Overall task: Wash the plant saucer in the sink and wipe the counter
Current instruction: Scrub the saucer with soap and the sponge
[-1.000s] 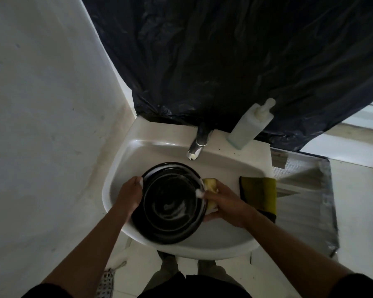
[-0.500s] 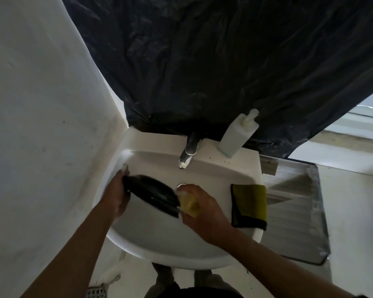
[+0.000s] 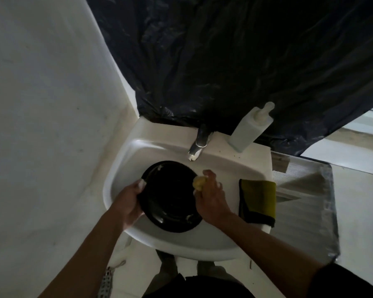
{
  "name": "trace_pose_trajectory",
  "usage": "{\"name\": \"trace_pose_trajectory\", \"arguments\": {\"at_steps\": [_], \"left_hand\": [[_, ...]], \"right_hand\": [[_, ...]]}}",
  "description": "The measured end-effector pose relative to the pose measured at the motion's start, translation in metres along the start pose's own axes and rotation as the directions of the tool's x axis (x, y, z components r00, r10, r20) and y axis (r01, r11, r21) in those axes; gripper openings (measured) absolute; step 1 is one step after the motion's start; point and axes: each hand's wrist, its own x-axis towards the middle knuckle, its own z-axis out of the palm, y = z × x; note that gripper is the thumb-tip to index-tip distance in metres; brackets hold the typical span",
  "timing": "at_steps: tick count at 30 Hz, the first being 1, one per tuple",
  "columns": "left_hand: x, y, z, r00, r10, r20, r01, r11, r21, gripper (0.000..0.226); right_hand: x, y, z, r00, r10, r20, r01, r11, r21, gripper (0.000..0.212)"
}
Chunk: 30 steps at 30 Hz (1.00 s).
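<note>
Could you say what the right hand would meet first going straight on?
Probably the right rim of the black saucer, just beyond the sponge held by the right hand; depth is unclear.

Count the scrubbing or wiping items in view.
2. A yellow sponge is gripped in the right hand beside the saucer; a folded cloth lies on the sink rim's right side. Others may be hidden.

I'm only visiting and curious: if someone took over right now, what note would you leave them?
Left hand grips the black plant saucer by its left rim, over the sink basin.
Right hand holds the yellow sponge at the saucer's right rim.
Done: saucer soaped, a few suds show; no water shows at the tap.
Left: finish scrubbing, rinse, then wipe the counter; the yellow-green cloth lies on the sink's right ledge.
</note>
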Motion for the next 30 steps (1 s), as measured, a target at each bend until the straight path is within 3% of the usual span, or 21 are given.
{"name": "trace_pose_trajectory", "arguments": {"at_steps": [2,5,9,11,13,16,19,23,28,30], "left_hand": [[-0.004,-0.003,0.006,0.998,0.058,-0.033,-0.055,0.997,0.062,0.036],[-0.011,-0.002,0.016,0.992,0.107,-0.060,-0.101,0.990,0.102,0.036],[-0.014,0.005,0.007,0.987,0.105,-0.118,-0.108,0.994,-0.016,0.040],[-0.016,0.007,-0.002,0.985,0.103,-0.136,-0.109,0.993,-0.037,0.038],[-0.016,0.007,-0.009,0.986,0.094,-0.140,-0.105,0.992,-0.071,0.034],[-0.014,0.000,-0.016,0.988,0.083,-0.131,-0.089,0.995,-0.038,0.033],[-0.012,-0.008,-0.012,0.994,0.092,-0.055,-0.090,0.995,0.046,0.030],[-0.013,-0.008,-0.001,0.993,0.120,-0.018,-0.117,0.986,0.122,0.031],[-0.012,0.001,-0.010,0.984,0.165,-0.060,-0.165,0.986,0.005,0.028],[-0.012,0.006,-0.018,0.985,0.154,-0.079,-0.157,0.987,-0.030,0.022]], "right_hand": [[0.008,-0.024,0.016,1.000,-0.005,-0.004,0.005,1.000,-0.009,0.064],[0.003,-0.061,0.041,0.977,-0.210,0.047,0.212,0.976,-0.049,0.069],[-0.022,-0.083,0.034,0.840,-0.504,0.203,0.521,0.853,-0.038,0.067],[-0.027,-0.066,0.023,0.773,-0.556,0.307,0.603,0.794,-0.081,0.065],[-0.022,-0.039,0.012,0.791,-0.523,0.318,0.588,0.794,-0.157,0.066],[-0.004,-0.008,0.006,0.933,-0.326,0.155,0.349,0.923,-0.162,0.063],[0.016,-0.025,0.013,0.981,-0.183,0.065,0.191,0.969,-0.160,0.066],[0.005,-0.069,0.037,0.923,-0.366,0.117,0.382,0.907,-0.179,0.074],[-0.035,-0.065,0.033,0.747,-0.584,0.319,0.640,0.761,-0.106,0.068],[-0.036,-0.040,0.027,0.762,-0.570,0.308,0.630,0.763,-0.144,0.075]]}}
